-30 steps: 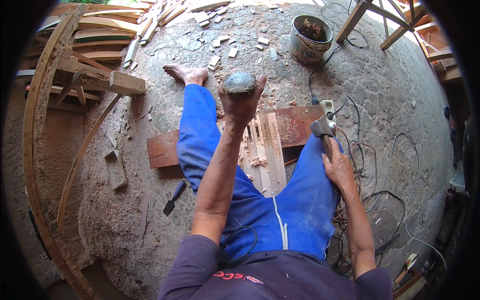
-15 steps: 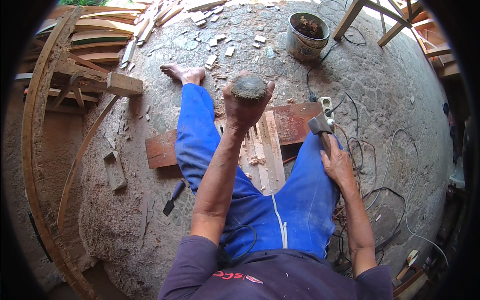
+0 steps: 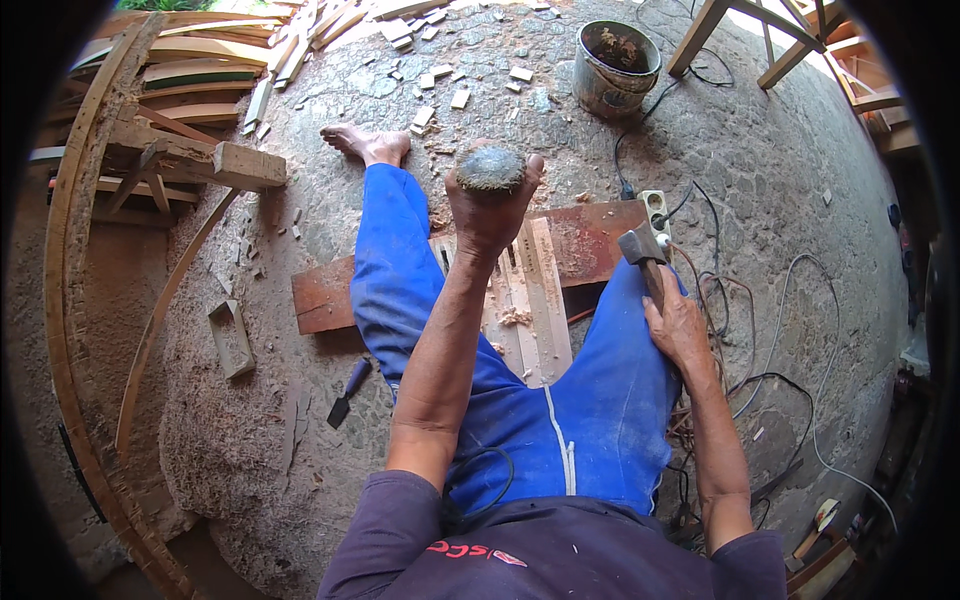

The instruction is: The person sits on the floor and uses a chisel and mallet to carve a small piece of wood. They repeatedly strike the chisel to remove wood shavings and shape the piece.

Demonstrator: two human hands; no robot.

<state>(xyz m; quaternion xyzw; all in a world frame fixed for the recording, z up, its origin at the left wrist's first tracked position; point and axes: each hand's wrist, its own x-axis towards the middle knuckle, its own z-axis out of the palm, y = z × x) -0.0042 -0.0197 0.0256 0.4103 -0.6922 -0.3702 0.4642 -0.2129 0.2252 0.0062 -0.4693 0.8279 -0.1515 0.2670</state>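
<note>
My left hand (image 3: pixel 487 215) is raised in front of me, its fingers wrapped round an upright handle with a worn, frayed round end (image 3: pixel 490 168). Whatever lies below that end is hidden by the hand. On my right thigh rests my right hand (image 3: pixel 680 328), closed on the wooden handle of a hammer (image 3: pixel 640 247) whose metal head lies by my knee. Between my legs are pale wooden pieces (image 3: pixel 545 300) with dark slots, sprinkled with curled shavings (image 3: pixel 516 316). They lie across a reddish-brown board (image 3: pixel 325 300).
A dirty bucket (image 3: pixel 616 65) stands far right. Near the right knee are a power strip (image 3: pixel 652 205) and tangled cables. On the left lie a dark chisel-like tool (image 3: pixel 349 392), a small wooden box (image 3: pixel 231 339) and a wooden frame (image 3: pixel 250 168). Offcuts (image 3: pixel 460 99) litter the floor ahead.
The round end in my left hand has tilted and shifted slightly away from me, catching more light. The right hand and hammer have hardly moved.
</note>
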